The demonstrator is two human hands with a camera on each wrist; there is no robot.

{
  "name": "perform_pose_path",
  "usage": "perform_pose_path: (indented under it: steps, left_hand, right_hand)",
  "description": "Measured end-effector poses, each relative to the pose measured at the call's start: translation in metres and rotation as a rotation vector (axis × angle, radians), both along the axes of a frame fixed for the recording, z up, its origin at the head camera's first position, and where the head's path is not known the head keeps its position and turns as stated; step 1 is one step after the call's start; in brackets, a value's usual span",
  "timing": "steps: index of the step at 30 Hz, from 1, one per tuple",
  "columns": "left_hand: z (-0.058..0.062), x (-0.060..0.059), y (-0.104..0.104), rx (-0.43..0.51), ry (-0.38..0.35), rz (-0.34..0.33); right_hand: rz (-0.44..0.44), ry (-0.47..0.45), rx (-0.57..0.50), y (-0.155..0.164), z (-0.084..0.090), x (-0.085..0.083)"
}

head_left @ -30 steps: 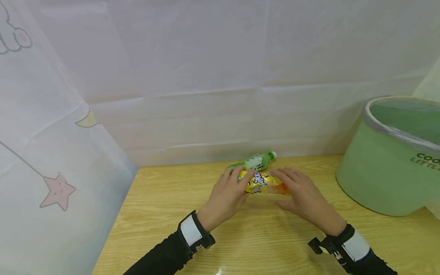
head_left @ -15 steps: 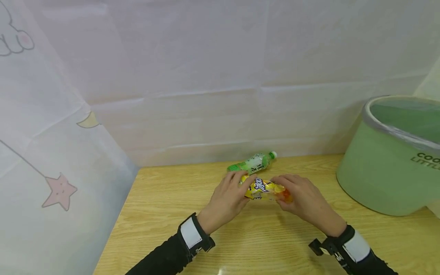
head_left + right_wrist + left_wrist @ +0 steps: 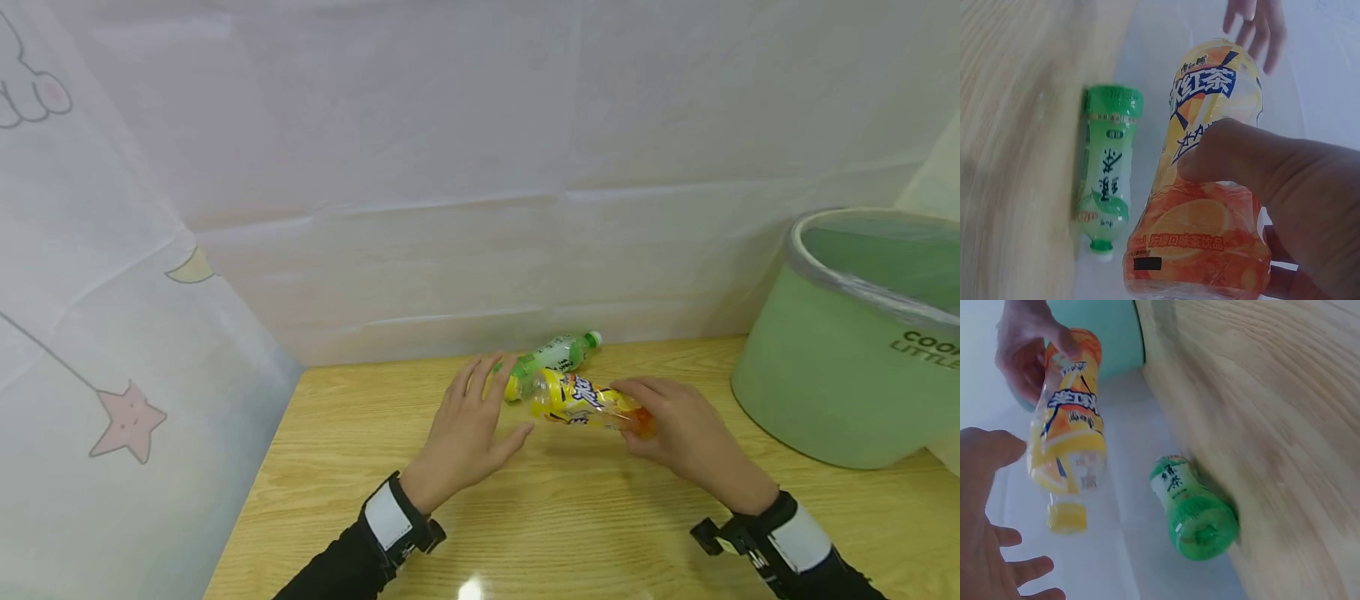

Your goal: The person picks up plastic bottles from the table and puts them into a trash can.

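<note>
My right hand (image 3: 678,429) grips the orange base end of a yellow and orange plastic drink bottle (image 3: 581,400). The bottle is held above the table on its side, its yellow cap pointing left, as the left wrist view also shows (image 3: 1075,412). Just left of the cap, my left hand (image 3: 468,425) has its fingers spread and straight, apart from the bottle. Behind the held bottle lies a green drink bottle (image 3: 558,354) with a white cap, on its side on the table. In the head view its base end is partly hidden.
A green bin (image 3: 832,367) with a grey rim and a clear liner stands at the right on the wooden table (image 3: 360,467). Pale sheeting (image 3: 450,167) hangs behind the table and on the left, with a pink star printed on it.
Both hands held the yellow and orange bottle half a second ago. My left hand has let go and moved left; my right hand has shifted slightly right with the bottle, uncovering its cap.
</note>
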State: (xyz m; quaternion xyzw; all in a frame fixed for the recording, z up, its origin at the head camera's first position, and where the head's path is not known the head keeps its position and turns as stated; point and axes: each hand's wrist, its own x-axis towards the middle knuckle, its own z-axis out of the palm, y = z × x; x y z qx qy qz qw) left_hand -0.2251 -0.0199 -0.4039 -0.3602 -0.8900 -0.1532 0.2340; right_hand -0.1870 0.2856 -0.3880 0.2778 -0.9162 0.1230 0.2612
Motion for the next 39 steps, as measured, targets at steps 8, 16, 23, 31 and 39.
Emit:
perform_pose_path:
  steps: [8,16,23,31,39]
  left_hand:
    - [-0.007,0.004,-0.019,0.008,-0.098,0.009]
    - [0.001,-0.001,-0.003,-0.047,-0.166,-0.084]
    - [0.016,-0.01,0.031,-0.077,-0.111,-0.155]
    - [0.036,-0.012,0.069,-0.119,-0.104,-0.209]
    - [0.055,-0.007,0.115,-0.147,-0.063,-0.274]
  right_hand:
    - [0.013,0.098,-0.047,0.029,0.015,0.0]
    - [-0.003,0.24,-0.072,0.07,0.052,0.004]
    - [-0.179,0.279,-0.032,0.102,0.092,0.028]
    - [-0.412,0.27,-0.06,0.122,0.126,0.048]
    - [-0.561,0.191,-0.287,0.169,0.145,0.052]
